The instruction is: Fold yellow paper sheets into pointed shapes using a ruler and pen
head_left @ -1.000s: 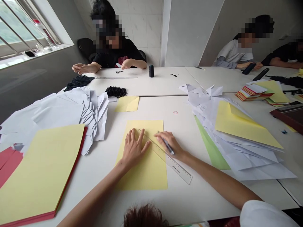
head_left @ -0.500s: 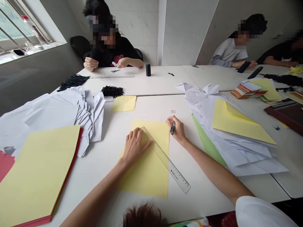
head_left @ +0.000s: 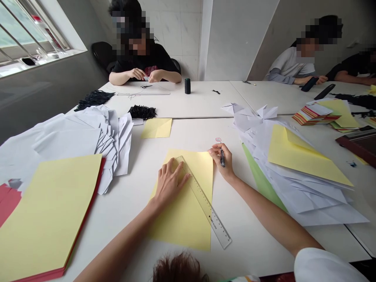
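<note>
Steeper than before, clear flat ruler under wide left fingers, pen in right fingers

The single view looks from the person's head, facing forward and down across the white tabletop. The left hand and right hand lie at close range, a tuft of hair closer still. It reaches the grey wall beyond and the barred window far left.
</note>
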### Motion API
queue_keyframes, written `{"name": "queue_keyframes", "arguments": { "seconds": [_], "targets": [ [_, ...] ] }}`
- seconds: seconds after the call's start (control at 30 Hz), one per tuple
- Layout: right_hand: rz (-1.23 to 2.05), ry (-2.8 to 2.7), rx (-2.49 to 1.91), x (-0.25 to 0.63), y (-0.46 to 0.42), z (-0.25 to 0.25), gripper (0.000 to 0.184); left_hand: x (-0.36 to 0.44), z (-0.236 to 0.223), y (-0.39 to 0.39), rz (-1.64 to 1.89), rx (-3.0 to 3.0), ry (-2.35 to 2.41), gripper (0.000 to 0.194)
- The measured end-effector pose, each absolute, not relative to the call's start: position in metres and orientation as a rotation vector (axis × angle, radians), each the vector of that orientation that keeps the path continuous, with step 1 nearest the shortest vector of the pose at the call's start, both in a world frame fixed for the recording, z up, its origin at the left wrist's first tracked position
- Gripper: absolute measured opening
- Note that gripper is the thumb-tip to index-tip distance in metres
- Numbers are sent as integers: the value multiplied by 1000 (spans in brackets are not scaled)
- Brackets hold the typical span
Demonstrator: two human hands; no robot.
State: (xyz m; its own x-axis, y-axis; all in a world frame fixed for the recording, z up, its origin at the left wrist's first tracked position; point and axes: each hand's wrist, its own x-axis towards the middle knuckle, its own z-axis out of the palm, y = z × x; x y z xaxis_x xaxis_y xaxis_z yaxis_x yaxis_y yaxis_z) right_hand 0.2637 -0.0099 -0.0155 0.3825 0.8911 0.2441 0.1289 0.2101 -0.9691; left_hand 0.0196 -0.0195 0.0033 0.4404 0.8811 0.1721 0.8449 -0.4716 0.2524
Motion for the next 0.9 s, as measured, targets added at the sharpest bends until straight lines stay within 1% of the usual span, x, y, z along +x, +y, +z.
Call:
{"name": "queue_keyframes", "arguments": {
  "seconds": [0.1,0.27,0.4,0.53,0.7,0.9],
  "targets": [
    [698,-1122,-1301,265,-8,-17,34,20,5,-19,431,2564,1529,52],
    [693,-1226,-1372,267,-8,-19,25,11,2,-2,522,2533,1527,46],
    [708,-1268,-1357,267,-7,-20,24,3,2,17,572,2493,1568,46],
    [696,-1269,-1360,266,-7,-20,22,7,9,11,601,2540,1562,49],
    [695,-1281,-1377,266,-7,-18,20,21,13,-9,442,2503,1456,50],
    [680,-1270,-1398,265,-7,-15,18,37,12,-5,360,2477,1469,51]
  ]
}}
